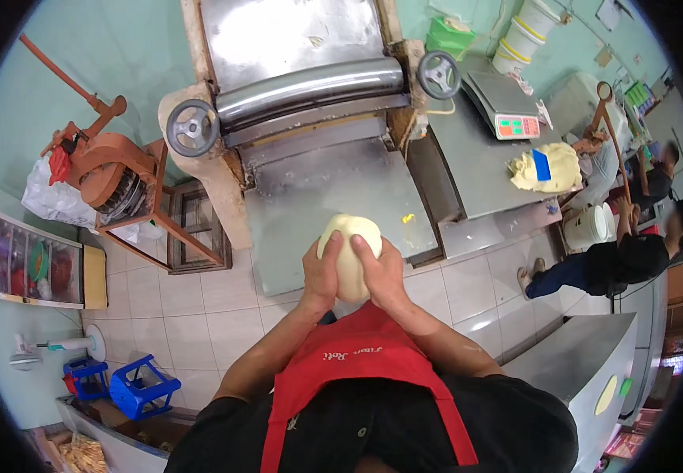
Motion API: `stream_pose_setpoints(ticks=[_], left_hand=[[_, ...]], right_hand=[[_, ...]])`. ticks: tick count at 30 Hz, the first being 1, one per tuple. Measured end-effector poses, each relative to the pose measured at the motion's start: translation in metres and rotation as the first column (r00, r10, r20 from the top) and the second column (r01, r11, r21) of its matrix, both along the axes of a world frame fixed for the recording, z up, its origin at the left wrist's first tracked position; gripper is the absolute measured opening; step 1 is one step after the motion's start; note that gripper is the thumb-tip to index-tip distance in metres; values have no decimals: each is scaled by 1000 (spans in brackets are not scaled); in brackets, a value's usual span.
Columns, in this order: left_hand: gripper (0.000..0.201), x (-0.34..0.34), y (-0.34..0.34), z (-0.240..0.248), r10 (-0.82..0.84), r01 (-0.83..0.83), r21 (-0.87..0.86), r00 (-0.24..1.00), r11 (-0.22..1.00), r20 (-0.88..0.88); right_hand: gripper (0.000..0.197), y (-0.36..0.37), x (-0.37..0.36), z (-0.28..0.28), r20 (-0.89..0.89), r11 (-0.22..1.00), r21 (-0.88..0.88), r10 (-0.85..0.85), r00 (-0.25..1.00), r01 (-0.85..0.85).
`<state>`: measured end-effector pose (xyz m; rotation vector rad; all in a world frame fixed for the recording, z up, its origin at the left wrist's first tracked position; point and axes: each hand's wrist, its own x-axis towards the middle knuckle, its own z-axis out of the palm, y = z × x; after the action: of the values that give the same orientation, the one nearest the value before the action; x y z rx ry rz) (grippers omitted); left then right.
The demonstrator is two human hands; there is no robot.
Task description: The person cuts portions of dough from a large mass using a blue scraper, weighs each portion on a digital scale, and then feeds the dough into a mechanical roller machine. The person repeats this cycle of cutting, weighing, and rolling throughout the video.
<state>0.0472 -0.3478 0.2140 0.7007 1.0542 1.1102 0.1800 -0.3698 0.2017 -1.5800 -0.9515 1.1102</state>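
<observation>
Your left hand (pixel 322 276) and right hand (pixel 386 274) grip dough (pixel 350 260), thumbs pressed in, over tray (pixel 310 197) near edge. Gathering appears done: one smooth lump. Not yet set down.

The scene is bright and fairly even, apparently lit from above, with white glare washing out the metal sheet (pixel 294 35) at upper centre, a streak along the steel roller (pixel 310 91) and a sheen on the tiled floor (pixel 475 307) right of centre. Soft shading models the pale dough (pixel 351 244) mid-frame. Fisheye distortion bends straight edges toward the dark, rounded rim, and detail softens at far right.
</observation>
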Motion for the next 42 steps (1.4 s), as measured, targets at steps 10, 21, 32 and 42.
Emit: stream_pose_setpoints(ticks=[10, 21, 32, 42], left_hand=[[62, -60, 140, -3, -85, 80, 142, 996, 987, 29], [34, -54, 308, -171, -49, 63, -65, 981, 996, 189], [44, 6, 410, -213, 5, -221, 179, 642, 959, 767], [47, -32, 327, -185, 139, -119, -70, 838, 990, 528]], right_hand=[[57, 187, 36, 194, -375, 773, 631, 230, 898, 66], [77, 504, 62, 182, 925, 556, 379, -251, 285, -740], [46, 374, 82, -91, -242, 209, -157, 939, 243, -965], [62, 441, 80, -159, -949, 921, 310, 314, -22, -237]])
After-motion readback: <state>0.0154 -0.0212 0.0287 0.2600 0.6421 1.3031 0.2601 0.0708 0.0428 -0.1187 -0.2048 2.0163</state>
